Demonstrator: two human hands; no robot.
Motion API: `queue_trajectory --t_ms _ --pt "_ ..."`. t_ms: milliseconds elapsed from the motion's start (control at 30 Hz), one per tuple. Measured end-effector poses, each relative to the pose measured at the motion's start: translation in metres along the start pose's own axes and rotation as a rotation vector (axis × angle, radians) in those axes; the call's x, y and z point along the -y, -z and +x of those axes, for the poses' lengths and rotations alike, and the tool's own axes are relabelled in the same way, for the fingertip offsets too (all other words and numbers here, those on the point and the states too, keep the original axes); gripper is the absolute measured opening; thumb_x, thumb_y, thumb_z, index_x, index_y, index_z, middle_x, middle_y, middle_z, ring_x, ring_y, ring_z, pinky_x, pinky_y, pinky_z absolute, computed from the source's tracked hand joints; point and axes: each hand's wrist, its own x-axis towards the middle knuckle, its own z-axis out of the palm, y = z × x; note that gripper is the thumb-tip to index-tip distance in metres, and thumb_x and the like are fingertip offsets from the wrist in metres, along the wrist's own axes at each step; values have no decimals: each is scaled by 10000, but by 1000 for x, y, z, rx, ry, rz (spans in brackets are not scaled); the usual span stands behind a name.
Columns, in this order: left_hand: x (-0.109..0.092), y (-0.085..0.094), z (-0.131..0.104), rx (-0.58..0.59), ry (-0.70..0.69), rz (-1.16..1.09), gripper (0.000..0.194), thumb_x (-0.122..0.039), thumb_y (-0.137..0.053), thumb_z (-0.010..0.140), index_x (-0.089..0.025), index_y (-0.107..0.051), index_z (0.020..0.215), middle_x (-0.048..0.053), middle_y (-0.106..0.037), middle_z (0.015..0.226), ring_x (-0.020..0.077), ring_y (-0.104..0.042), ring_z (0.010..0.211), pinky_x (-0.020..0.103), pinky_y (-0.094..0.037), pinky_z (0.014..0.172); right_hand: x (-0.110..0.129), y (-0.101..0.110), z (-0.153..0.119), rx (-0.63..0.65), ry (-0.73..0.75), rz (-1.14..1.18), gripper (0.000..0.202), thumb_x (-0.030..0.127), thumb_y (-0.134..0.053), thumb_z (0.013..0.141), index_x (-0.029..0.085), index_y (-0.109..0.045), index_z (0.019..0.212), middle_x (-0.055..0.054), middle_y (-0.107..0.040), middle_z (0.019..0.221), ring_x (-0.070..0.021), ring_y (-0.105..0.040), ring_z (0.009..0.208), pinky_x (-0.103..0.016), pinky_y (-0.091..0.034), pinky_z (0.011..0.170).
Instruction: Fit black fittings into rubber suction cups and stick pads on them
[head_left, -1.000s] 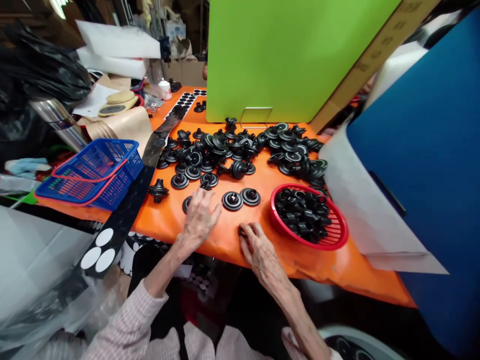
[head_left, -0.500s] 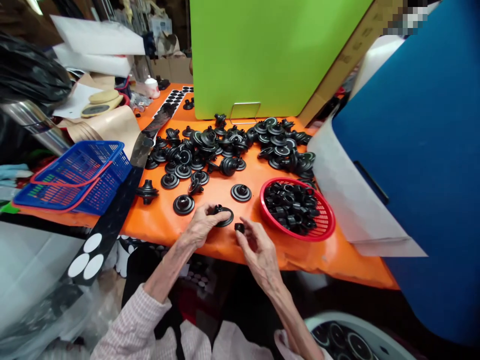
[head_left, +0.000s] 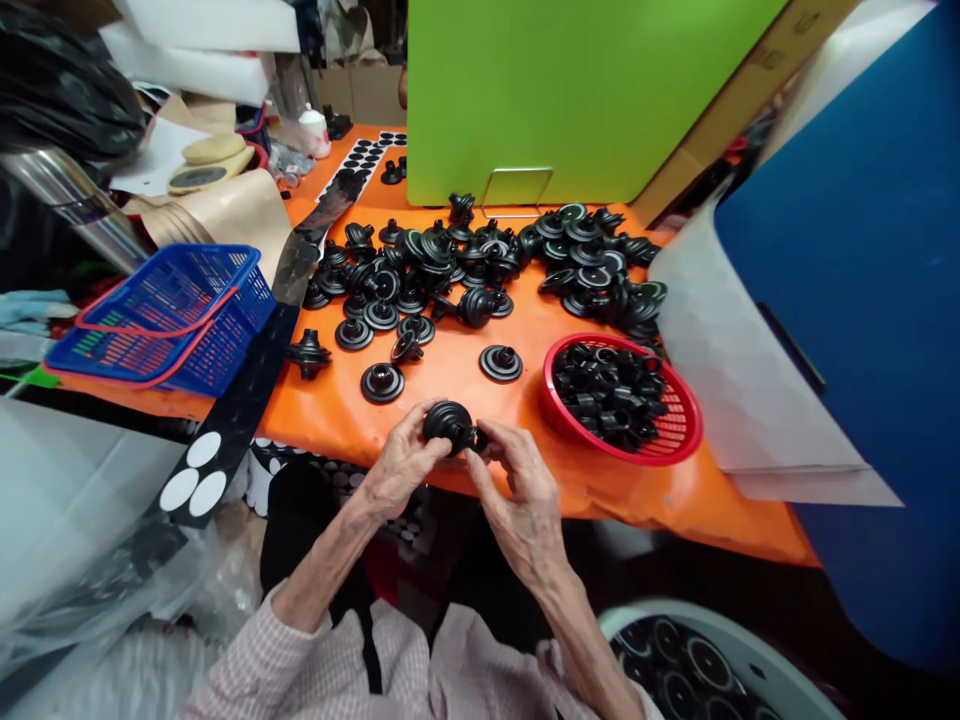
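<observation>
My left hand (head_left: 401,465) grips a round black disc part (head_left: 444,421), tilted on edge just above the near rim of the orange table (head_left: 450,385). My right hand (head_left: 517,490) pinches a small black cap (head_left: 478,438) against the disc's centre stub. Both hands meet over the table's front edge. Two loose black discs (head_left: 382,382) (head_left: 500,363) lie flat just beyond the hands. A large heap of similar black discs (head_left: 480,265) spreads across the far half of the table.
A red round basket (head_left: 679,440) of small black caps sits to the right. Stacked blue baskets (head_left: 172,315) stand left, beside a black strip with white dots (head_left: 225,440). A green board (head_left: 570,100) stands behind; a blue panel (head_left: 862,300) rises on the right. A white bin (head_left: 720,650) lies below.
My left hand took a disc off the table and lifted it on edge. My right hand picked up a small cap and brought it against the disc.
</observation>
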Motion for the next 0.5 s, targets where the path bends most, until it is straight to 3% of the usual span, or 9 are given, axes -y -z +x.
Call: queue_trajectory --t_ms 200,333,400,500 --pt "6 -1 0 21 3 15 480 -248 -664 731 -166 -572 1194 91 -621 1172 270 -597 1105 396 -535 906 -3 -5 -3 -6 49 -91 278 175 -535 908 230 -553 1179 -59 -583 991 -146 -619 790 -321 -566 741" --pt "9 -1 -2 42 -39 22 560 -289 -737 731 -165 -547 1243 86 -613 1223 243 -560 1177 361 -461 1020 -3 -6 -9 -11 58 -93 322 187 -515 911 252 -568 1222 -75 -574 1042 -170 -636 909 -322 -569 776" --pt "10 -1 -2 26 -43 1 607 -277 -768 708 -165 -531 1256 87 -614 1224 232 -567 1166 351 -468 1012 -1 -4 -10 4 -19 -25 347 226 -502 918 261 -551 1260 -82 -581 1102 -178 -631 957 -348 -559 830" --pt "8 -1 -4 44 -24 -48 623 -280 -765 719 -186 -499 1274 97 -602 1249 236 -617 1081 381 -546 900 2 -1 -8 -2 -295 132 419 376 -525 909 237 -509 1304 -100 -592 1177 -201 -625 1004 -404 -541 889"
